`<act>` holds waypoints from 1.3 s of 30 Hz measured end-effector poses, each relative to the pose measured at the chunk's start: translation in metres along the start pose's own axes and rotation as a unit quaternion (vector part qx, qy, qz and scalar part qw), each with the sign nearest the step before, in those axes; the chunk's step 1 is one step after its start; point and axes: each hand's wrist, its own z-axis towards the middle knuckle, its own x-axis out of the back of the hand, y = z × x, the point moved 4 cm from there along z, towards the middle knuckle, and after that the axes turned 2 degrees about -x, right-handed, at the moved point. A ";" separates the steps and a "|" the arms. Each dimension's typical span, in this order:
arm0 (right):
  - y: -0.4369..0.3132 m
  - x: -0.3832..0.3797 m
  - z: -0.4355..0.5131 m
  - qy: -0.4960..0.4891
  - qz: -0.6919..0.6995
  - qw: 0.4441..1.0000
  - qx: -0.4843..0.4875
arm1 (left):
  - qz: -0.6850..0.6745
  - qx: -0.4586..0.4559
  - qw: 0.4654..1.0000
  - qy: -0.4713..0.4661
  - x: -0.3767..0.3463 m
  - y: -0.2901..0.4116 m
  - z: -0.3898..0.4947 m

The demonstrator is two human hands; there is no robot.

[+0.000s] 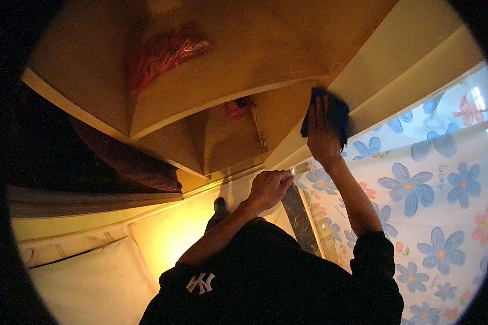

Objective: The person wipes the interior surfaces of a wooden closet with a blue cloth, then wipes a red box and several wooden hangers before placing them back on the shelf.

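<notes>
Spread fingers of my right hand press a dark blue cloth against the side panel of a wooden shelf unit. Lower and to the left, my left hand is curled into a fist. From its thumb side juts a small, shiny, pale object, too indistinct to identify. Just beyond the left hand lies the unit's bottom edge. A curved shelf board spans the unit to the left of the cloth.
A red plastic bag lies on the upper shelf. One compartment lower are a small red item and a thin stick. A dark reddish bundle fills the left compartment. At right hangs a flower-patterned curtain; pale sheeting is lower left.
</notes>
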 end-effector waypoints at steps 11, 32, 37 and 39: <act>-0.011 -0.196 -0.075 -0.320 -0.214 0.910 0.153 | 0.000 0.027 0.999 0.045 0.008 -0.008 -0.005; -0.028 -0.197 -0.089 -0.271 -0.053 0.950 0.144 | 0.024 0.079 0.995 0.062 -0.006 -0.064 -0.032; -0.021 -0.090 -0.020 -0.157 0.033 0.986 0.051 | 0.019 0.082 0.992 0.096 -0.004 -0.087 -0.038; -0.027 -0.083 -0.025 -0.141 -0.056 0.985 0.080 | 0.014 0.103 0.993 0.063 -0.004 -0.093 -0.043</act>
